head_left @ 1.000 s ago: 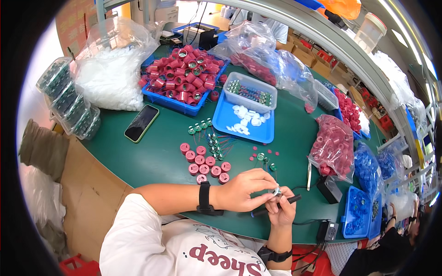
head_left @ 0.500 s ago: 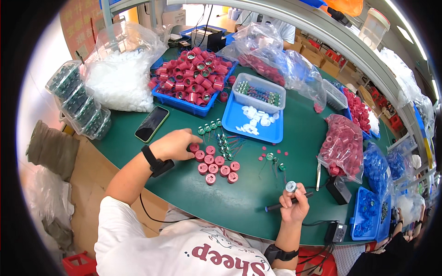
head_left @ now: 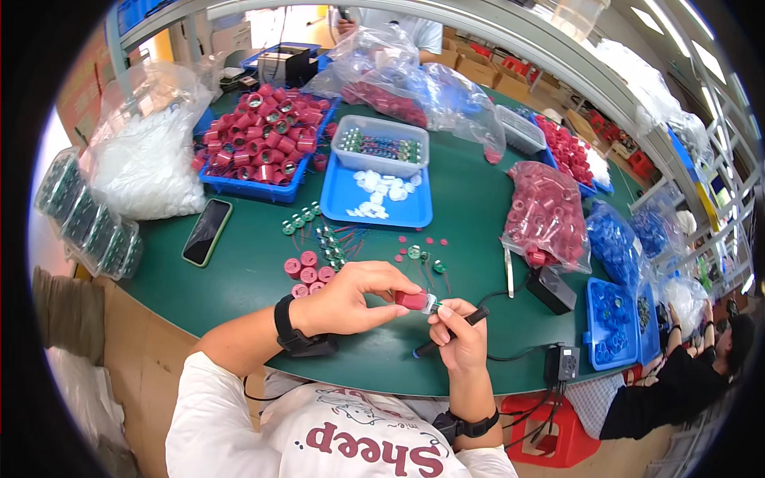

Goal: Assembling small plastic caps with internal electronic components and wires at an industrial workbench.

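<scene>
My left hand (head_left: 355,296) pinches a dark-pink plastic cylinder (head_left: 411,300) lying on its side. Meeting its right end is a small whitish round part (head_left: 432,304) with a bit of green, held in the fingertips of my right hand (head_left: 460,338). Whether that part sits inside the cylinder or only touches it, I cannot tell. A black pen-shaped tool (head_left: 472,320) also lies through my right hand, between the fingers. Beyond my left hand stand several pink cylinders (head_left: 308,275), partly hidden by it, with green circuit boards with wires (head_left: 328,243) behind them.
A blue tray (head_left: 339,209) holds white discs and a clear tub of boards (head_left: 382,147). Pink cylinders fill a blue bin (head_left: 263,190) and a clear bag (head_left: 546,211). A phone (head_left: 207,231), tweezers (head_left: 508,272) and a black box (head_left: 551,288) lie around. Another person (head_left: 693,374) sits at right.
My left hand has left the group on the table and come right with a pink cylinder, meeting the part in my right hand. The view has shifted to the right.
</scene>
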The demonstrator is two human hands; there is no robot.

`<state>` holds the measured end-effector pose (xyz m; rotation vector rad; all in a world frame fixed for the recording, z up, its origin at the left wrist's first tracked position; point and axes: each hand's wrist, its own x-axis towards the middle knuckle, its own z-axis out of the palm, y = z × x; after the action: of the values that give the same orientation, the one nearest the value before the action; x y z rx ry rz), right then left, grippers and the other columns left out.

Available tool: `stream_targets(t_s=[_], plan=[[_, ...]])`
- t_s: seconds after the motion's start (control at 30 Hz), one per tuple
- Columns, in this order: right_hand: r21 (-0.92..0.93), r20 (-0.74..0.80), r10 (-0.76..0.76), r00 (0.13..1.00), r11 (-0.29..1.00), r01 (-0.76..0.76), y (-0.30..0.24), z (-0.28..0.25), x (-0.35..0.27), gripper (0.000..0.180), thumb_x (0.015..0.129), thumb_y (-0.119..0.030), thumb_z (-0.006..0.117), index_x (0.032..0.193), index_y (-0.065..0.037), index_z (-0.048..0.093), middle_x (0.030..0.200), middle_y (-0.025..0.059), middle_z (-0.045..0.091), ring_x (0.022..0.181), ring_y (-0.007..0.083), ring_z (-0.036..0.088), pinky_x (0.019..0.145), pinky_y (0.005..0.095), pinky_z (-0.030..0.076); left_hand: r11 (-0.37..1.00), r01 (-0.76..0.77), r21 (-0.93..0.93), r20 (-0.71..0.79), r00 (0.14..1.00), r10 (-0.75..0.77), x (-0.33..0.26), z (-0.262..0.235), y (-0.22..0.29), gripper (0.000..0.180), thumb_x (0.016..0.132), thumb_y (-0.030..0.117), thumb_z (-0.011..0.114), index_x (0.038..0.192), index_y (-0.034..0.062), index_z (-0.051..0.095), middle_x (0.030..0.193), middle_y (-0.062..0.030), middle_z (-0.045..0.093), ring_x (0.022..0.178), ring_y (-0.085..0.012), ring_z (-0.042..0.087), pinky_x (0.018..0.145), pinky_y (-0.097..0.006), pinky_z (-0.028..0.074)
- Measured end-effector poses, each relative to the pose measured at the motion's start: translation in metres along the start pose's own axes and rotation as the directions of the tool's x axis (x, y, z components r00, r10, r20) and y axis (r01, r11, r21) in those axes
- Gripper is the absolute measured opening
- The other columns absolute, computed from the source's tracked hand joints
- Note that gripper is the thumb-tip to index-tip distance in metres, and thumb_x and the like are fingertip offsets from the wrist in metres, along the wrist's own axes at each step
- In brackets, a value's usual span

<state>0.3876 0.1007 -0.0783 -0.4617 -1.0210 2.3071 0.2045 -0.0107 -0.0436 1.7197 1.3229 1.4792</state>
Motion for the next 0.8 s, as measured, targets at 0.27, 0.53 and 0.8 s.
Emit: stream_targets(t_s=[0.27,0.53,0.8], plan=[[-0.052,0.002,-0.067,0.998,0.996,0.067,-0.008,-0.009,-0.006,0.009,0.085,-0.002,0.055,0.09,0.005,0.058,0.076,0.0139,0.062,0.048,0.0068,0.044,0.044,0.0205,0.034,0.995,0.052,-0.084,0.012,0.999,-0.051,0.013,0.017,-0.008,0.034,0.075,0.001,0.068,0.108,-0.0006,0.06,0.099,-0.0122,0.062,0.089,-0.019,0.062,0.078,-0.03,0.054],[-0.031,0.033,-0.076,0.997,0.997,0.077,-0.014,-0.006,-0.006,0.009,0.086,-0.003,0.053,0.09,0.004,0.056,0.076,0.0117,0.059,0.048,0.007,0.043,0.044,0.0203,0.035,0.992,-0.063,-0.105,0.001,0.998,0.063,0.023,0.024,-0.005,0.034,0.074,0.001,0.069,0.107,-0.0014,0.06,0.099,-0.0136,0.061,0.086,-0.0201,0.062,0.075,-0.029,0.054],[0.056,0.24,0.018,0.97,0.998,-0.033,-0.027,-0.033,-0.002,0.017,0.086,-0.003,0.052,0.099,0.005,0.06,0.075,0.0099,0.057,0.046,0.0062,0.039,0.041,0.0211,0.031,0.907,-0.377,0.189,-0.02,0.922,0.388,0.032,0.04,0.013,0.036,0.075,0.006,0.068,0.109,-0.0001,0.059,0.09,-0.0126,0.059,0.075,-0.0246,0.06,0.065,-0.032,0.049]])
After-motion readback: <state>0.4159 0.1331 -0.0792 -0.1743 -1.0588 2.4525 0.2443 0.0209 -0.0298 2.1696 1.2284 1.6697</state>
